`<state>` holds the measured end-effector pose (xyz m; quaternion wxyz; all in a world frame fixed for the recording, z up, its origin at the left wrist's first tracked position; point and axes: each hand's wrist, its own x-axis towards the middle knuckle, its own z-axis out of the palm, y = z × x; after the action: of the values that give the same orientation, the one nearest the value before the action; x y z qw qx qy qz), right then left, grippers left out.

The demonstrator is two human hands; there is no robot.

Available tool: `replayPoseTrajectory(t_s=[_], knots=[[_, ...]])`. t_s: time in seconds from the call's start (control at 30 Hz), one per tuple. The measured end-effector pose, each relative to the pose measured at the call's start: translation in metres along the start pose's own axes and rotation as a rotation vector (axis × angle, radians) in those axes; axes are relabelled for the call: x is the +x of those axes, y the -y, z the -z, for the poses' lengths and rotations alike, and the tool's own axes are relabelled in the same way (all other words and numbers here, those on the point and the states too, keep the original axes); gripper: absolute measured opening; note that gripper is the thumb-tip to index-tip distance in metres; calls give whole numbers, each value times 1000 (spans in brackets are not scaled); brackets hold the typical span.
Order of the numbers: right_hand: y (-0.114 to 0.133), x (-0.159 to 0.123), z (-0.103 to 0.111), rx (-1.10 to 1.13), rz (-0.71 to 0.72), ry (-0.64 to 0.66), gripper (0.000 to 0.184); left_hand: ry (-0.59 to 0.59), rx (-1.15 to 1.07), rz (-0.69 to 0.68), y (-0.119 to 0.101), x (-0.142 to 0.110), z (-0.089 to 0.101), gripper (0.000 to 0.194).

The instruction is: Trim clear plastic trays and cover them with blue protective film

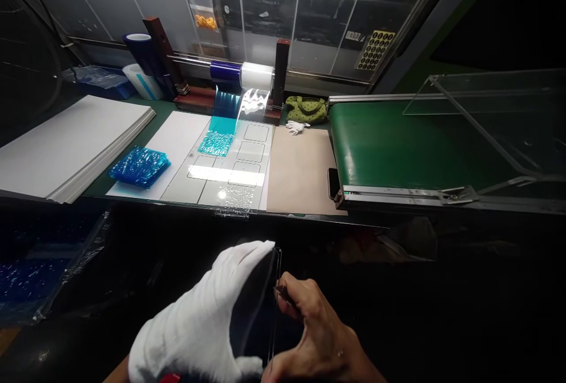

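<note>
The person's left hand (190, 324), in a white cloth glove, grasps a clear panel (276, 271) in front of the body, below the near edge of the table (101, 182). Its fingers reach the panel's top end and its thumb is near the bottom, so the panel stands almost edge-on to the view. The bare right hand (316, 333) is close against the panel's other side; its fingers are curled on what looks like a small dark piece (285, 294), too dim to identify, while its thumb lies low beside the panel's edge.

The step in hand appears to be close handling of the panel's edge, with the gloved hand steadying it and the bare one working there. That calls for a firm, light hold by the rims and small, controlled movements of the right fingers, so the clear face stays unmarked.

On the table, a blue film roll (225, 72) and a white-looking film roll (257, 76) sit side by side on one rod, their strips hanging forward over a sheet printed with rounded outlines (181, 190). A pile of blue film pieces (139, 166) lies to its left, and brown paper (300, 171) to its right, just beside a green conveyor belt (389, 147).
</note>
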<state>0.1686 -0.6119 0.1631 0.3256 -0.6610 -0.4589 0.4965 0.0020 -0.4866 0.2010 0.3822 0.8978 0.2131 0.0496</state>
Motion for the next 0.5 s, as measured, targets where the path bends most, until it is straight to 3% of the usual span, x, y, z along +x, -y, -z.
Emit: replayPoseTrajectory(t_s=[0.3,0.5], knots=[[-1,-6,1,-29,-10,-27,79,51,48,11,-14,6,3,117],[4,-4,-2,11,147,-48,67,36,72,2,-15,8,2,116]])
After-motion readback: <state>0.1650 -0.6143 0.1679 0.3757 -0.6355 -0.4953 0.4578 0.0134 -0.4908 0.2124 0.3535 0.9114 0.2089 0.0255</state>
